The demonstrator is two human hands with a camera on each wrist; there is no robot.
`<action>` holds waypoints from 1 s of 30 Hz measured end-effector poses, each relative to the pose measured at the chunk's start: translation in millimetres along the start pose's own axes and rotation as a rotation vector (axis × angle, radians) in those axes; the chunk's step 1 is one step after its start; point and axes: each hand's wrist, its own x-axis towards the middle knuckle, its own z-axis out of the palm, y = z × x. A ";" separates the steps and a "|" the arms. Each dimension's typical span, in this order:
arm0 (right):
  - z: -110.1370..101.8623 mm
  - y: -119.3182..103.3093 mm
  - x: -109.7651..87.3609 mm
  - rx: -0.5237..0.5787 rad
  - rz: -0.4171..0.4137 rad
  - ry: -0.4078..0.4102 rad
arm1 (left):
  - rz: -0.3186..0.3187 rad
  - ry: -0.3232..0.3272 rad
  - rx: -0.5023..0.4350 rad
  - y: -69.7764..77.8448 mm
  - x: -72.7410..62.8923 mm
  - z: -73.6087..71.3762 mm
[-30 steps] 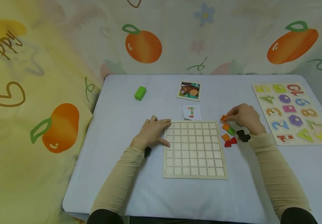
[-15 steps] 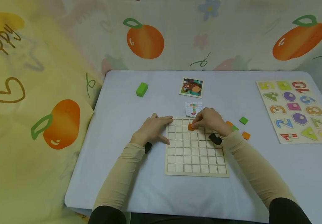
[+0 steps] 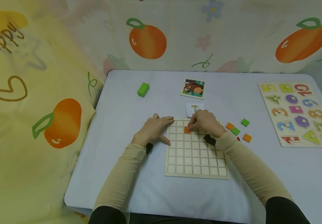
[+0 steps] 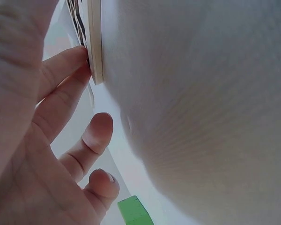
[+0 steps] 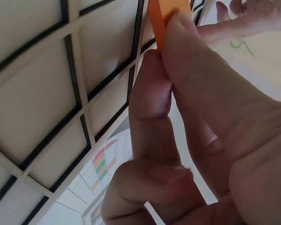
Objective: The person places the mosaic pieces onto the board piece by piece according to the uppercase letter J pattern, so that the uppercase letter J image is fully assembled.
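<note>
A wooden grid board [image 3: 196, 161] lies flat on the table, its square cells marked off by thin ridges. At its upper left, my right hand [image 3: 206, 123] pinches an orange square tile [image 3: 187, 130] between thumb and fingertips; the right wrist view shows the orange tile [image 5: 172, 10] close over the grid. My left hand [image 3: 153, 130] rests at the board's left edge with its fingers spread. In the left wrist view, fingertips of that hand touch the board's side [image 4: 94, 51]. Just beyond the board, a paper pattern card [image 3: 191, 109] is partly covered by the right hand.
Right of the board lie orange tiles [image 3: 247, 137], green tiles [image 3: 245, 122] and a red piece [image 3: 238, 139] partly hidden by the sleeve. A number puzzle board [image 3: 298, 115] is at far right. Farther back are a bear picture tile [image 3: 193, 88] and a green block [image 3: 143, 90].
My right hand has carried an orange tile from the loose pieces leftward onto the board, shifting slightly left and down lately. Several loose pieces have spread apart. My left hand stays at the edge.
</note>
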 end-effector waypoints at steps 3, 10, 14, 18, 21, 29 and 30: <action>0.6 -0.6 -1.4 -0.018 0.003 0.009 | 0.003 -0.001 0.006 0.5 1.0 0.1; 5.0 1.5 -3.6 -0.047 0.017 0.045 | 0.000 -0.005 -0.006 2.1 1.9 0.2; 7.2 0.6 -5.9 -0.058 0.015 0.078 | -0.004 -0.010 0.005 1.7 1.7 0.1; 6.8 1.9 -10.0 -0.047 -0.001 0.089 | -0.006 -0.016 0.010 0.7 0.8 0.8; 0.2 7.4 -16.0 -0.007 0.010 0.107 | 0.002 -0.010 0.014 -0.4 1.1 1.8; -23.5 35.2 -34.2 0.042 0.184 0.103 | 0.008 0.018 0.000 -3.3 1.4 4.2; -25.4 40.0 -36.1 0.040 0.204 0.103 | 0.010 0.020 -0.001 -3.7 1.4 4.6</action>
